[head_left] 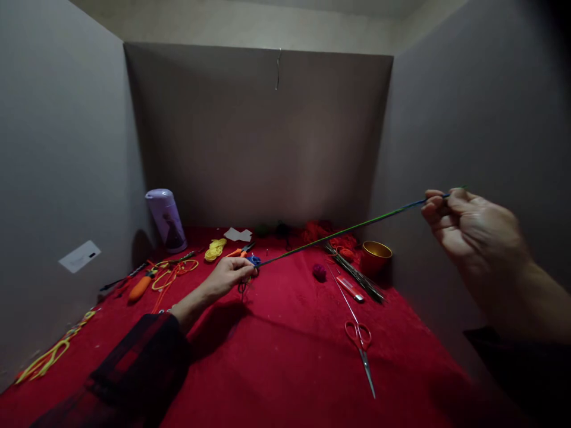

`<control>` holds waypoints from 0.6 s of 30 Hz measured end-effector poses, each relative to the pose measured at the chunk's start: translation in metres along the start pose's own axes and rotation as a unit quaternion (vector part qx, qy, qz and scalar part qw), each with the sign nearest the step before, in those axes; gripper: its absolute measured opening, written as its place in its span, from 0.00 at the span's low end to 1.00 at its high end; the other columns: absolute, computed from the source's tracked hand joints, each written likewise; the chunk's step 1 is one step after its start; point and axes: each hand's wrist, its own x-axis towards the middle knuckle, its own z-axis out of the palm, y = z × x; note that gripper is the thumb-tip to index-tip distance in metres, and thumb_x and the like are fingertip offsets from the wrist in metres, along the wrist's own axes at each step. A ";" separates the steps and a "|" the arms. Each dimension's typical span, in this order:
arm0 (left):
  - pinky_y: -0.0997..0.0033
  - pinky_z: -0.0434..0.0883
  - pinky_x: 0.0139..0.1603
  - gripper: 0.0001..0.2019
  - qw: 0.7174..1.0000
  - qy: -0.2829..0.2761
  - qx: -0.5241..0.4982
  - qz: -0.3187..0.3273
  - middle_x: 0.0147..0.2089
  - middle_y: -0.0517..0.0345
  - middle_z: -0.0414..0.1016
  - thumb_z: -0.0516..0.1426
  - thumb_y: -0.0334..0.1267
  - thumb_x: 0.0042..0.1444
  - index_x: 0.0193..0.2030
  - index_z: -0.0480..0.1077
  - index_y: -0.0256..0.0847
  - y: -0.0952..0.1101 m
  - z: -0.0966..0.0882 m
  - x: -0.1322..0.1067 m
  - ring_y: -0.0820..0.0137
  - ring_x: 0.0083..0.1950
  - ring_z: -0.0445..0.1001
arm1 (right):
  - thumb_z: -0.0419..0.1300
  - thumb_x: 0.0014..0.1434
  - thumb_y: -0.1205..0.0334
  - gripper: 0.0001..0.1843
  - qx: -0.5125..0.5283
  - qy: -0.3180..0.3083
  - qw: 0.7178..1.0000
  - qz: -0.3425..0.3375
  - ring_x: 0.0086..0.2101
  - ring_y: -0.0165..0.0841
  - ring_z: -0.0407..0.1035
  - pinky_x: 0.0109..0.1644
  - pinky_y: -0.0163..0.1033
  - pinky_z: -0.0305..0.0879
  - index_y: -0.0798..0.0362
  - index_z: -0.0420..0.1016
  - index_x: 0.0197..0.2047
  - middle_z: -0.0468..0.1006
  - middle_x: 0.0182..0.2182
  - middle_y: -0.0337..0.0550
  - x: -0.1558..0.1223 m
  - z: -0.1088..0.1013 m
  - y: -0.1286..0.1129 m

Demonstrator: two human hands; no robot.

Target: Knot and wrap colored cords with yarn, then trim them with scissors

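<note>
A blue and green cord [357,227] stretches taut and slanting between my two hands, above the red cloth. My left hand [229,276] pinches its lower end near the middle of the cloth, and a dark loop of thread hangs just below those fingers. At the upper right, my right hand [475,229] is closed on the other end, with a short green tip poking out past the thumb. Behind my left fingers lies a pair of orange-handled pliers [238,252], partly hidden, beside a small blue bundle [254,260].
Red-handled scissors [359,339] lie at the front right, near a red lighter [350,288], a bundle of thin sticks [357,273] and a gold-lined bowl [376,252]. A purple bottle [167,220] stands back left. Yellow yarn [215,249] and an orange-handled tool [140,288] lie leftward.
</note>
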 end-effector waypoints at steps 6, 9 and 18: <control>0.76 0.58 0.24 0.13 0.997 -0.007 0.081 0.013 0.21 0.61 0.68 0.58 0.45 0.49 0.27 0.72 0.35 0.019 -0.023 0.011 0.76 0.23 0.62 | 0.45 0.59 0.84 0.19 -0.031 0.022 0.990 -0.134 0.25 0.27 0.74 0.43 0.43 0.72 0.52 0.61 0.27 0.74 0.24 0.40 0.005 -0.015 -0.001; 0.75 0.60 0.26 0.13 0.993 -0.012 0.117 0.018 0.23 0.60 0.70 0.58 0.45 0.48 0.28 0.73 0.34 0.027 -0.033 0.014 0.75 0.24 0.64 | 0.47 0.61 0.80 0.15 -0.046 0.036 0.982 -0.179 0.25 0.30 0.75 0.43 0.48 0.71 0.50 0.60 0.30 0.75 0.23 0.40 0.008 -0.017 0.005; 0.75 0.60 0.26 0.15 0.993 -0.009 0.114 0.021 0.23 0.59 0.71 0.59 0.49 0.44 0.24 0.72 0.36 0.023 -0.043 0.017 0.74 0.24 0.65 | 0.54 0.59 0.64 0.01 -0.137 -0.006 0.885 -0.445 0.32 0.32 0.76 0.37 0.44 0.71 0.49 0.64 0.37 0.79 0.36 0.45 0.007 -0.012 -0.005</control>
